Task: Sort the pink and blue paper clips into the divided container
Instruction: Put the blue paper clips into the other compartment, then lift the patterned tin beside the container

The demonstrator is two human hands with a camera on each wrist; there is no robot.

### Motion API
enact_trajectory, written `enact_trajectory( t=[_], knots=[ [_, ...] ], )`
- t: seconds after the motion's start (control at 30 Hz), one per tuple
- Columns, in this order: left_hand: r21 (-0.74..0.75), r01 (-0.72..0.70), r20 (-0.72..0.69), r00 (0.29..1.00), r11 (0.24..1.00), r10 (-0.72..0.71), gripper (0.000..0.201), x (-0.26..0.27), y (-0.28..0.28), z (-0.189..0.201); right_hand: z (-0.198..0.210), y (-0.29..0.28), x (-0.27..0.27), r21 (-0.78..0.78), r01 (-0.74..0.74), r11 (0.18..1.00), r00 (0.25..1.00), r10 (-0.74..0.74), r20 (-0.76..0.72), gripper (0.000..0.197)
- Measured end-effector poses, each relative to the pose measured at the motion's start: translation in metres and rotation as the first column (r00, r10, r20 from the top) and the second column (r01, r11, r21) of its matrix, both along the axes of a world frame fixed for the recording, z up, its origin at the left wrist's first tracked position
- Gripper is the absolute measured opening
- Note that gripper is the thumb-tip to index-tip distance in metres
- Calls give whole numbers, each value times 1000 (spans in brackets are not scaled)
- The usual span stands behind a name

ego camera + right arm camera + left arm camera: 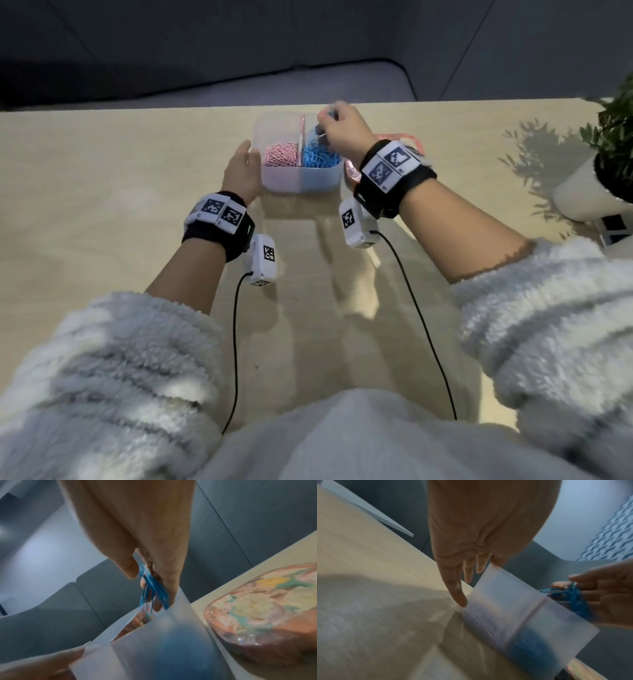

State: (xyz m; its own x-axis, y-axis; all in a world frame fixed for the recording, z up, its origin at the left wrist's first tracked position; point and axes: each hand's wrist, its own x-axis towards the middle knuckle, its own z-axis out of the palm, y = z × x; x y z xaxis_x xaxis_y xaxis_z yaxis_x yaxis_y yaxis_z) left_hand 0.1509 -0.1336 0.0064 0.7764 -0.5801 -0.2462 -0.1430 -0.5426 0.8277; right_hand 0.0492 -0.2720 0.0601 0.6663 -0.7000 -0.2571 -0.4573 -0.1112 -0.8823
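A translucent divided container (301, 180) stands on the wooden table, with pink paper clips (281, 156) in its left half and blue paper clips (320, 157) in its right half. My left hand (241, 171) lies with straight fingers against the container's left wall (496, 601). My right hand (339, 128) hovers over the right half and pinches a bunch of blue clips (152, 588) between thumb and fingers; the same bunch of blue clips (573, 595) shows in the left wrist view.
A pink patterned pouch (352, 168) lies just right of the container, the same pouch (267, 608) filling the right wrist view's right side. A potted plant (596, 171) stands at the table's right edge. A grey sofa (205, 85) lies beyond the far edge.
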Motion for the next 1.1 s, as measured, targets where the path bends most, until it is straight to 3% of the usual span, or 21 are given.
enact_trajectory(
  t=[0.07,0.13,0.27,0.37,0.43,0.5,0.73,0.83,0.9,1.0,1.03,1.1],
  knots=[
    [-11,6,-17,1000,1000,-6,48,-4,1,-2,-3,3,-2,-44,-74,996,996,71,-50,33],
    [-24,-11,-28,1000,1000,10,52,-6,3,-3,-3,0,-9,-99,-58,993,998,55,-29,33],
    [-1,-8,10,1000,1000,8,41,-11,8,-1,-13,-28,-46,-263,232,937,973,-227,48,32],
    [-2,-2,29,1000,1000,2,39,-16,11,2,-38,-53,-84,-357,304,883,897,-392,-206,49],
    [-9,-7,14,1000,1000,7,42,-19,11,1,-54,-61,-101,-324,273,906,848,-385,-365,70],
    [-19,-2,4,1000,1000,2,42,-20,13,1,-65,-61,-108,-267,259,928,859,-348,-375,83],
    [-2,23,-23,999,1000,-23,34,-20,18,-10,-63,-57,-110,-227,386,894,868,-436,-237,91],
    [-26,25,-27,999,999,-25,39,-26,22,-5,-50,-59,-120,-126,446,886,872,-462,-161,79],
    [-46,29,-51,998,999,-32,42,-33,24,2,-37,-56,-127,-75,477,876,876,-481,-45,55],
    [-58,21,-77,997,998,-25,55,-35,27,-1,-8,-38,-132,-274,503,820,864,-483,142,26],
    [-61,22,-87,996,998,-27,59,-31,27,-10,4,-29,-133,-338,528,779,849,-478,226,25],
    [-62,35,-98,994,997,-41,58,-31,30,-20,23,-14,-131,-319,575,753,802,-440,405,38]
  ],
)
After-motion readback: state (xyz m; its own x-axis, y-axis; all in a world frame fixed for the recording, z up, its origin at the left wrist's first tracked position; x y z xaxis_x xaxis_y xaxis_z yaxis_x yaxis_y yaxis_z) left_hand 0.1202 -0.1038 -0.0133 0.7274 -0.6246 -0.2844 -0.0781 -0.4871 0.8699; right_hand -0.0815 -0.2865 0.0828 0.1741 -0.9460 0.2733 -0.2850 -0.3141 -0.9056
